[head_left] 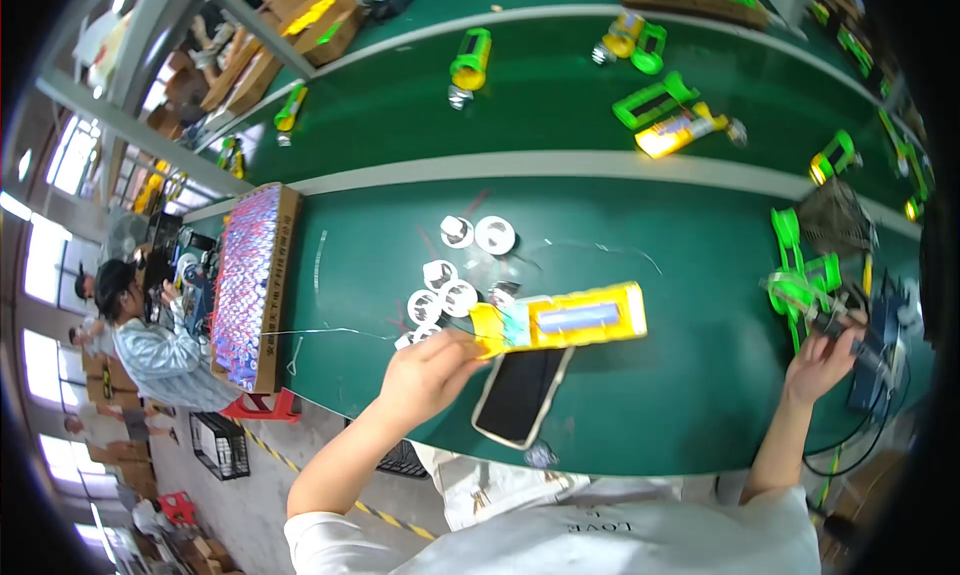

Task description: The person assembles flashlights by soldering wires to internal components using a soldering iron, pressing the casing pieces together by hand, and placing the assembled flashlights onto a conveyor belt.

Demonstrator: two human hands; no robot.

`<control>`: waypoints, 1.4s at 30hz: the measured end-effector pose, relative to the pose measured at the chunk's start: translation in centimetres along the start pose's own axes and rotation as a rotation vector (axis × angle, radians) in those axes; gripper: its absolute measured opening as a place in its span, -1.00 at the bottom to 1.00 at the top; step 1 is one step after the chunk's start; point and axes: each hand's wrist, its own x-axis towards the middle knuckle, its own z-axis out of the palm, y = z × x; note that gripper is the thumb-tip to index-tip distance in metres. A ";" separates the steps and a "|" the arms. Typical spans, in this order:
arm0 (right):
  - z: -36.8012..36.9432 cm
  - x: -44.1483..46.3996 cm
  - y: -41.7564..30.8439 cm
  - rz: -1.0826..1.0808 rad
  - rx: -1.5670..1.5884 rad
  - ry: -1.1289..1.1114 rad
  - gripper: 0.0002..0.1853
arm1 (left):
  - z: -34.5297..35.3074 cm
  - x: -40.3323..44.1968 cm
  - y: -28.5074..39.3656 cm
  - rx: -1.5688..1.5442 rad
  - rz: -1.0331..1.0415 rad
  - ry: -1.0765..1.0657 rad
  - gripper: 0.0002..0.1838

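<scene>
My left hand (430,375) pinches one end of a yellow plastic casing (632,313), held tilted above the green table. A purple-blue cylindrical battery cell (580,318) lies in the casing, with thin wires near my fingers. At the right, my right hand (825,360) has its fingers closed on a partly clear, dark tool (835,327), too blurred to name. Bright green plastic frames (790,265) lie just beyond that hand. Below the casing a phone (520,400) with a dark screen rests on the table. White round rings (495,236) lie loose left of centre.
A carton (285,285) packed with battery cells stands at the left table edge. Behind a pale rail (560,165), a green belt (390,105) carries yellow and green lamp parts (470,65). A dark mesh holder (838,218) and cables are at right. A co-worker (150,345) sits left.
</scene>
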 end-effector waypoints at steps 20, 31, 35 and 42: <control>0.5 -0.6 0.3 0.204 0.034 0.091 -0.81 | 10.8 4.2 14.0 0.078 0.279 -0.255 -0.70; -2.6 -0.5 4.7 0.385 -0.052 0.029 -0.77 | 20.1 0.2 18.2 0.100 0.161 0.066 -0.44; -2.1 -0.5 4.3 0.416 -0.065 -0.026 -0.76 | 19.7 -0.5 17.9 0.222 0.182 0.128 -0.72; -1.9 -0.4 4.6 0.419 -0.094 -0.032 -0.78 | 16.0 -2.0 15.9 -0.086 0.312 -0.356 -0.79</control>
